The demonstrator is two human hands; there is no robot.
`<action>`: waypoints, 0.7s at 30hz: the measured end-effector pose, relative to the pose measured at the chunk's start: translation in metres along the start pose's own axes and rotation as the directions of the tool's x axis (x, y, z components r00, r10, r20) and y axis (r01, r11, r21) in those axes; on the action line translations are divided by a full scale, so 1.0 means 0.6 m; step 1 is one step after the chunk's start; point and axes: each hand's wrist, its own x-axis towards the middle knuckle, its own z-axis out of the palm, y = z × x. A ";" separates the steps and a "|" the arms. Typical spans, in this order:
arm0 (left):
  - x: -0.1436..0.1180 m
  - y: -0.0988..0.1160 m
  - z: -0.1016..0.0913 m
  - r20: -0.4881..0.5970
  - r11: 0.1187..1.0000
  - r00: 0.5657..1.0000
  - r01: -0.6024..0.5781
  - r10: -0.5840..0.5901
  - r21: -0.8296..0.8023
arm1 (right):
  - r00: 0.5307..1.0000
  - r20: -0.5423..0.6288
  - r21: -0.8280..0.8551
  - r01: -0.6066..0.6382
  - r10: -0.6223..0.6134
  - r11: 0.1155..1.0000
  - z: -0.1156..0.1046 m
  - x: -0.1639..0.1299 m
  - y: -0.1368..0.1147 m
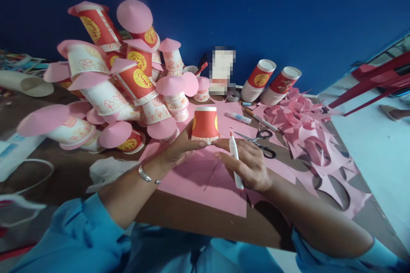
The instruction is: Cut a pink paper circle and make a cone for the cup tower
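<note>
An upside-down red paper cup with a gold emblem [205, 124] stands on a pink paper sheet [205, 183] spread over the brown table [192, 217]; nothing shows inside it. The left hand [181, 147] curls its fingers against the cup's left side and lower rim, gripping it. The right hand [248, 164] is closed around a white glue stick with a red tip [235, 158], held upright just right of the cup, its forefinger reaching to the cup's lower rim.

To the far left rises a heap of paper cups topped with pink paper cones [128, 81]. Two stacks of red-and-white cups [272, 81] lie tilted at the far right against the blue wall [288, 4]. Black-handled scissors [261, 140] rest just right of the right hand, a second glue tube [237, 117] beyond them, and pink paper offcuts [307, 136] sprawl further right. Nothing stands between hands and cup.
</note>
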 end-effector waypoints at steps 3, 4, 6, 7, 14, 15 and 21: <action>0.000 0.001 0.001 -0.009 1.000 1.000 -0.009 0.009 -0.010 | 1.000 -0.011 -0.028 0.029 -0.030 0.999 0.000 0.002 0.000; 0.000 0.000 0.001 -0.004 1.000 1.000 -0.003 0.002 -0.015 | 0.999 -0.010 -0.041 0.035 -0.035 0.999 0.000 0.002 0.001; -0.002 0.000 0.000 0.020 1.000 1.000 0.021 -0.021 -0.022 | 0.999 -0.002 -0.062 0.034 -0.034 0.997 0.000 0.001 0.002; -0.003 -0.001 0.000 0.032 0.999 0.999 0.032 -0.031 -0.022 | 1.000 0.002 -0.069 0.031 -0.031 0.997 0.000 0.001 0.003; -0.005 0.000 0.003 0.029 0.999 0.999 0.032 -0.033 0.031 | 0.998 -0.008 -0.042 0.059 -0.059 0.997 0.000 0.000 0.003; -0.005 0.001 0.004 0.034 0.999 0.999 0.033 -0.034 0.030 | 0.999 -0.014 -0.038 0.045 -0.046 0.998 0.001 0.000 0.003; -0.006 0.002 -0.001 -0.043 0.997 0.996 0.075 -0.074 0.014 | 0.995 -0.085 -0.033 -0.063 0.060 0.997 0.000 -0.004 0.004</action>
